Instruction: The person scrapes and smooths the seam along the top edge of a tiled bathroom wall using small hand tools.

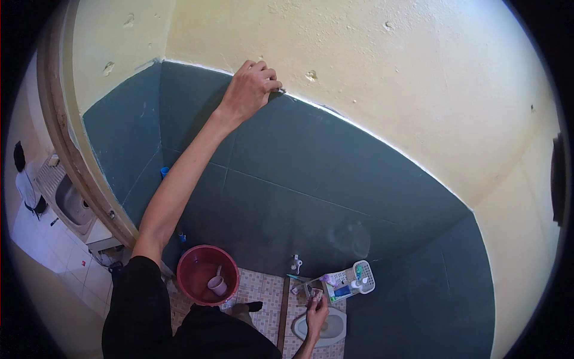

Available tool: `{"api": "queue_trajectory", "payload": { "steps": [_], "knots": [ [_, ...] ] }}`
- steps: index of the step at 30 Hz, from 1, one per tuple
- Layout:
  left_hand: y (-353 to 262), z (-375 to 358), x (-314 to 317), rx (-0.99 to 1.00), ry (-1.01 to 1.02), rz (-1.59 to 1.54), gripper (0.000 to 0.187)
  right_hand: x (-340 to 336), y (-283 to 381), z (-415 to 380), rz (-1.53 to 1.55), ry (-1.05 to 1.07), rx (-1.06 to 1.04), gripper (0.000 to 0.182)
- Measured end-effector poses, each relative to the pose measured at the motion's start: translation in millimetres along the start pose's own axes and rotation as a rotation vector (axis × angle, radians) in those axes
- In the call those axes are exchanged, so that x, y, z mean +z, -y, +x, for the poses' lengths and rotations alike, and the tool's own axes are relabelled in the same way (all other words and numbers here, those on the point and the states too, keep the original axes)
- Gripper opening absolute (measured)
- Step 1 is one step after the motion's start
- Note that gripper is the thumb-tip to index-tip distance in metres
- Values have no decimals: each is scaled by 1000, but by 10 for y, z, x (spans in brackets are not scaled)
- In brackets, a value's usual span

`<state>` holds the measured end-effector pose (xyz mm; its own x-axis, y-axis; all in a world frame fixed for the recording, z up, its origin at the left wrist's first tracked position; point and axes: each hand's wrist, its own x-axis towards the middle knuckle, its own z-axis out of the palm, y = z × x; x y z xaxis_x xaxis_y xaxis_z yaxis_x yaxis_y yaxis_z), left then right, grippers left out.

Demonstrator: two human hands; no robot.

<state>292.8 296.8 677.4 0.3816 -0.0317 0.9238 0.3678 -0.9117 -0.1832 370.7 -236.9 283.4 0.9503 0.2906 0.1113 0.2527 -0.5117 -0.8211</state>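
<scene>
My left hand point(250, 90) is raised to the wall, at the top edge of the dark green tiles point(287, 149). Its fingers are closed on a small pale object point(281, 90), too small to name, that touches the white strip point(341, 113) between tiles and cream wall. Lower down, my right hand point(316, 313) is held in front of my body, above the squat toilet point(335, 327). Its fingers are bent round something small near the fingertips, which I cannot make out. Beside those fingertips is a white basket point(368, 278) with bottles and tubes.
A red tub point(184, 287) with a pink dipper point(217, 286) stands on the tiled floor point(254, 281). The tap point(296, 263) sticks out of the wall. To the left are a wooden door frame point(57, 90) and a metal sink point(73, 200). The cream wall point(371, 66) has several chips.
</scene>
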Motion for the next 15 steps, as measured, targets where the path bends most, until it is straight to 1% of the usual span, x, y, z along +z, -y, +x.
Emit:
{"api": "queue_trajectory", "payload": {
  "steps": [2, 4, 5, 7, 11, 15],
  "knots": [
    [57, -10, 55, 1, 0, 0, 16, 19, -3, 86, 0, 7, -4, 28],
    [66, -33, 73, -10, 16, -1, 13, 30, -45, 168, 20, -48, -112, 29],
    [65, -53, 91, -11, 18, -2, 13, 20, -69, 188, 19, -47, -111, 29],
    [52, -92, 120, -42, -31, -86, 11, -23, 64, 195, 21, -25, -35, 29],
    [28, -156, 130, -15, -30, -114, 10, 88, -134, 252, 5, -14, -57, 32],
    [-47, -229, 217, -5, -77, -63, 19, 204, -172, 290, 24, 26, -80, 31]
  ]
}}
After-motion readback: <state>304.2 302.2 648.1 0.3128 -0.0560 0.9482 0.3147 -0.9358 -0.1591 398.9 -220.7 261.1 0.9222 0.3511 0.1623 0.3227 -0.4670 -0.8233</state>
